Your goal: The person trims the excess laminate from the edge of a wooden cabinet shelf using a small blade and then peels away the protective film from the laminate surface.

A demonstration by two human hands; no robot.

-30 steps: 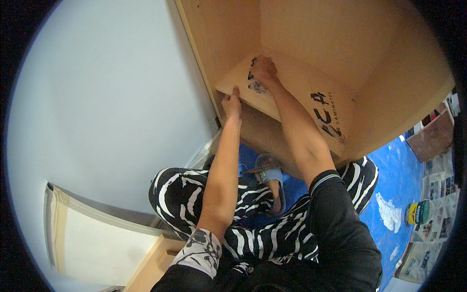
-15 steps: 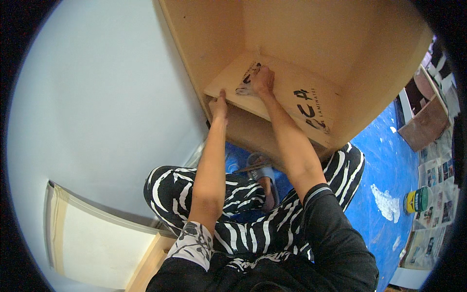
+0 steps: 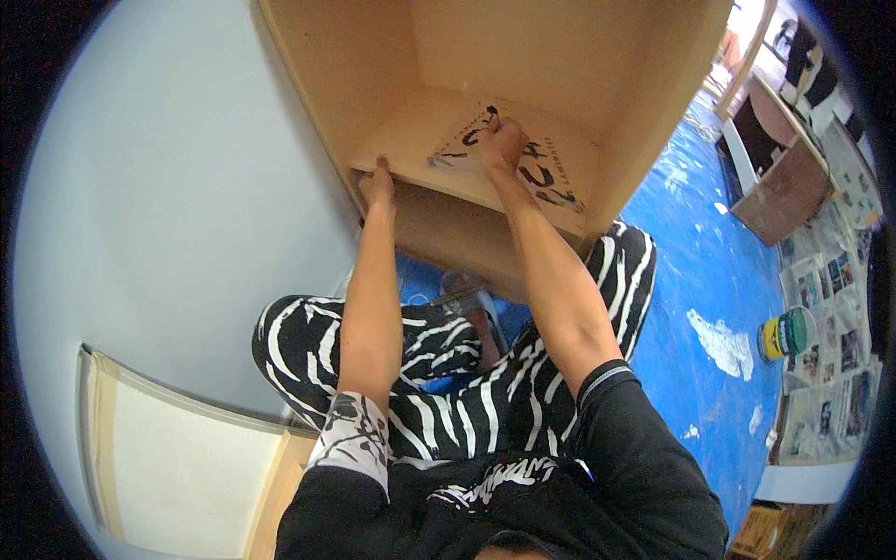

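Observation:
A pale wooden cabinet (image 3: 523,47) stands open toward me, with a bottom panel (image 3: 420,131) bearing dark printed marks. My left hand (image 3: 377,187) holds that panel's front left corner, thumb on top and fingers against the edge below. Farther in, over the printed area, my right hand (image 3: 504,147) is closed in a fist just above the panel or touching it. Whatever its fingers may hold is hidden. Part of the printed surface (image 3: 457,149) by this hand looks like thin clear film, though I cannot tell for sure.
A pale wall (image 3: 168,187) rises close on the left, above a white wood-edged panel (image 3: 177,457). Blue sheeting (image 3: 672,308) with white smears covers the floor. At right are a yellow and green tub (image 3: 782,334), newspapers (image 3: 845,345) and a brown board piece (image 3: 782,191).
The view has shifted, so the cabinet sits higher and farther left. My right hand has moved a little to the right across the printed panel. My left hand keeps its hold on the corner.

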